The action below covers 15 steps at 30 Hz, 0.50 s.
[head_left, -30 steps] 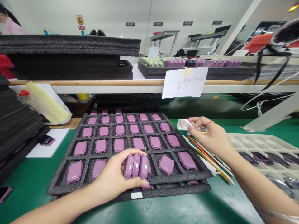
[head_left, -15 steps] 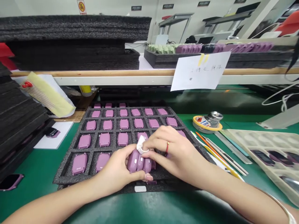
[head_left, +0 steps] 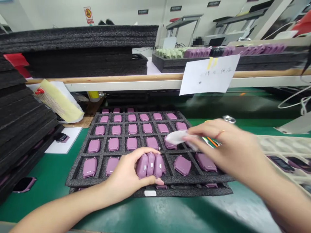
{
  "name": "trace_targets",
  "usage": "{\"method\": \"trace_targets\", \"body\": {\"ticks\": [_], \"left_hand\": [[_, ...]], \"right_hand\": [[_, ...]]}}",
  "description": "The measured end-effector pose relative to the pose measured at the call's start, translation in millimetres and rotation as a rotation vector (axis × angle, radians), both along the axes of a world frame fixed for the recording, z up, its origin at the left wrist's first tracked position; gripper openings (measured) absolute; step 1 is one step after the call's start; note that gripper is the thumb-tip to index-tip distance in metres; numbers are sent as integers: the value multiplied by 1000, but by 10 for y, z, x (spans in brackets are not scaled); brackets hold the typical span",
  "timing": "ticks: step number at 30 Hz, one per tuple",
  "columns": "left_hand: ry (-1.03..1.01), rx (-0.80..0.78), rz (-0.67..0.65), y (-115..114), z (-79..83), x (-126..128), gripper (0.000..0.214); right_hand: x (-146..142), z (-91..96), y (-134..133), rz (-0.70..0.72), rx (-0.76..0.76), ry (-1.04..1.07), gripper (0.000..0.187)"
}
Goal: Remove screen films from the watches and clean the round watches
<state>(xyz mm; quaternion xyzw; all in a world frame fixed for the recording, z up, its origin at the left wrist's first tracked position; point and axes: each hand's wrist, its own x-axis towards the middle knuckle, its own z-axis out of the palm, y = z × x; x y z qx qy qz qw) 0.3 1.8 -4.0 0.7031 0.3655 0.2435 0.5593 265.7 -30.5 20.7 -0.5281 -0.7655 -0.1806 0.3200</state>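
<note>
Over the foam tray [head_left: 80, 168], left hand [head_left: 126, 176] grips three purple cases [head_left: 150, 165]; right hand [head_left: 228, 145] pinches a white wipe [head_left: 176, 137].

The right hand [head_left: 225, 145] is now off the purple watch cases [head_left: 150, 165], lifted rightward. It carries the white wipe [head_left: 177, 137] above the foam tray [head_left: 77, 176].

A green worktop [head_left: 43, 181] is backed by a wood-edged shelf [head_left: 136, 78] stacked with black foam sheets [head_left: 80, 37] — beyond, pale walls [head_left: 126, 9] and metal racks [head_left: 186, 21] are seen.
</note>
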Motion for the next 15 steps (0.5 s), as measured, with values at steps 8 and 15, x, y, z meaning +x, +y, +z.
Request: {"method": "trace_targets", "body": {"ticks": [8,15], "left_hand": [[-129,-33,21,-53,64,-23,49],[-255,-95,77,-97,10,-49,64]], "right_hand": [[626,110,-147,-195,-36,-205,54],[-710,143,-23,378,-532,17,105]]}}
